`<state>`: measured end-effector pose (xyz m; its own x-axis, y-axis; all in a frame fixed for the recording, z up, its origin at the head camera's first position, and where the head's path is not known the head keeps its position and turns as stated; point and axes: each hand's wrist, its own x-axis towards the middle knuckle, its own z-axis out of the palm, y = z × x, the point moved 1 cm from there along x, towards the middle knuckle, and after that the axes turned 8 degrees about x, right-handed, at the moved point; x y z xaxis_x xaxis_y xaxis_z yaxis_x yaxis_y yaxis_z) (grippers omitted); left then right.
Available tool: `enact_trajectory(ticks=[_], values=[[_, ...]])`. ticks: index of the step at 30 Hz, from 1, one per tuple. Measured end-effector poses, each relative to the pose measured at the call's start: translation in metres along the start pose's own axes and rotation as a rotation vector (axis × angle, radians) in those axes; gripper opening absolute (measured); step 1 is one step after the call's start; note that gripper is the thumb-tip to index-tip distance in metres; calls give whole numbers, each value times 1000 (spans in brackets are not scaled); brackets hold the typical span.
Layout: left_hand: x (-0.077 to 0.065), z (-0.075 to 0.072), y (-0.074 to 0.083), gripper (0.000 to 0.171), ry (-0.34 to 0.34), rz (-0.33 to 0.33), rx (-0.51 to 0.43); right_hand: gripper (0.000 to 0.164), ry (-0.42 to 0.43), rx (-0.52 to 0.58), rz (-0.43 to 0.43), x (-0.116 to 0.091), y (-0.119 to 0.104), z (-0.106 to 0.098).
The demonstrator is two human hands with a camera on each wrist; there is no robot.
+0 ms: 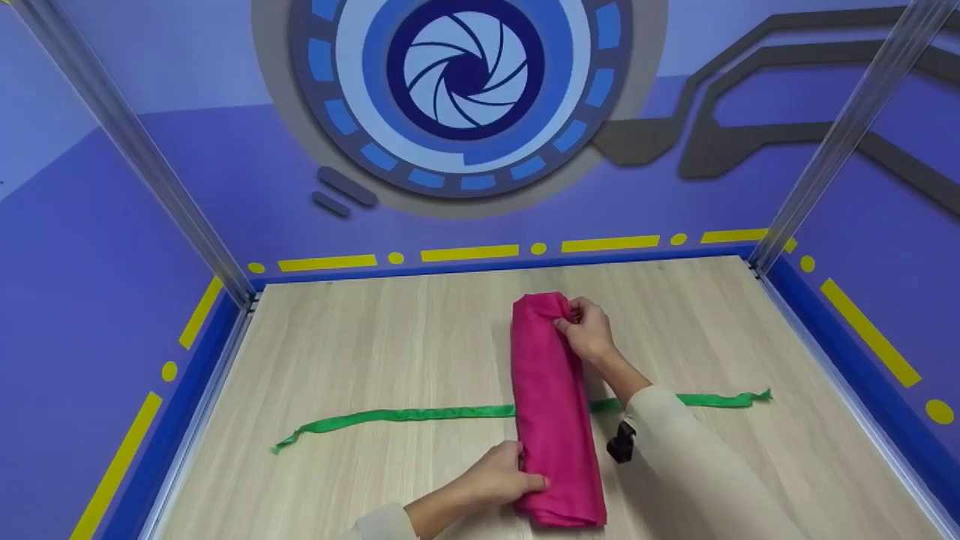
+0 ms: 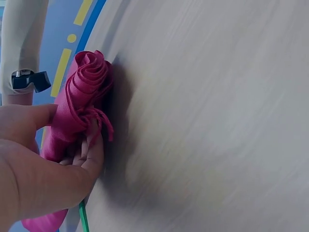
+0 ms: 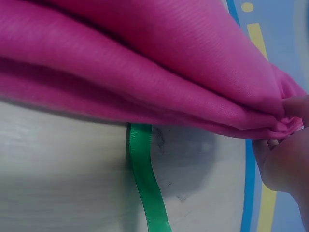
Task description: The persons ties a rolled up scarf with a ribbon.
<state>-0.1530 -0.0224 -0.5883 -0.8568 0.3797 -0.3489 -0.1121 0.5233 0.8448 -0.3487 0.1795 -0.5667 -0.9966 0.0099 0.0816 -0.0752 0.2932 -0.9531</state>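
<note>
A magenta cloth (image 1: pixel 551 405), folded into a long roll, lies lengthwise across a green ribbon (image 1: pixel 420 414). My left hand (image 1: pixel 495 474) grips the near end of the roll from the left, thumb on top and fingers curled underneath. In the left wrist view the layered end of the cloth (image 2: pixel 87 82) shows a spiral of folds and a loose edge. At the far end my right hand (image 1: pixel 589 330) pinches the right side of the roll. The right wrist view shows the green ribbon (image 3: pixel 145 179) coming out from beneath the cloth.
The ribbon's frayed ends reach out to both sides on the light wooden table (image 1: pixel 360 352). A black wrist device (image 1: pixel 621 442) sits at the right sleeve (image 1: pixel 697 457). Blue-purple panels (image 1: pixel 465 217) with metal posts (image 1: pixel 847 127) enclose the table at the back and sides.
</note>
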Motion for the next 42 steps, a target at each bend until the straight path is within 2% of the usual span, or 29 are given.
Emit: enact_trajectory(ticks=[11,18,24,28,33,42], values=[[2,2,-3,28,37,-8,70,18,12,-6,30,-4,10,4],[1,0,-7,25,5,4,73,25,-54,-38,4,-5,11,3],[-2,-8,-7,23,-16,-1,91,42,-130,-74,24,-9,14,-3],[-2,-15,-8,27,6,-11,134,49,-190,-101,25,-12,18,-8],[1,-26,-8,28,23,9,179,50,-225,-112,20,-17,22,-14],[10,-64,-4,34,99,59,239,52,-244,-120,19,-27,24,-29]])
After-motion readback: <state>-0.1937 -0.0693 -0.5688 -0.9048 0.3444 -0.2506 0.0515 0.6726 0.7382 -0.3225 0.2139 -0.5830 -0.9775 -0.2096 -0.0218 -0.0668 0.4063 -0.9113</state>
